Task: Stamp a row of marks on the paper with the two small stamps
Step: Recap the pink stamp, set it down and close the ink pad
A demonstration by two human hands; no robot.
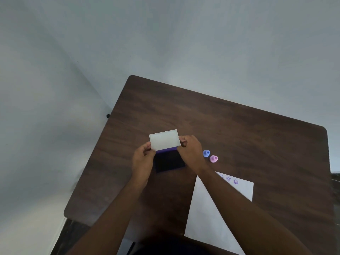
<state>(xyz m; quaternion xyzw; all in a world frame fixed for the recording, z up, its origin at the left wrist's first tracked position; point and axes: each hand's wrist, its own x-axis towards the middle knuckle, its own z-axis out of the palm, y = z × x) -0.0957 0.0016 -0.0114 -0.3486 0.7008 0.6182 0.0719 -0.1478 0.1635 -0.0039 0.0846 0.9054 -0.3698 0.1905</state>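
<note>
A purple ink pad [169, 161] lies open in the middle of the brown table [239, 129], its white lid [164, 139] tilted up at the far side. My left hand [143, 159] pinches the lid's left edge and my right hand [191, 151] pinches its right edge. A small blue stamp [206, 153] and a small pink stamp [213, 158] stand just right of my right hand. A white sheet of paper [204, 214] lies at the near right, partly under my right forearm, with a row of three purple marks [228, 179] along its far edge.
The table's left edge and far edge drop off to a pale grey floor. A small black object [108, 116] shows just beyond the table's left edge. Bare tabletop stretches behind and to the right of the stamps.
</note>
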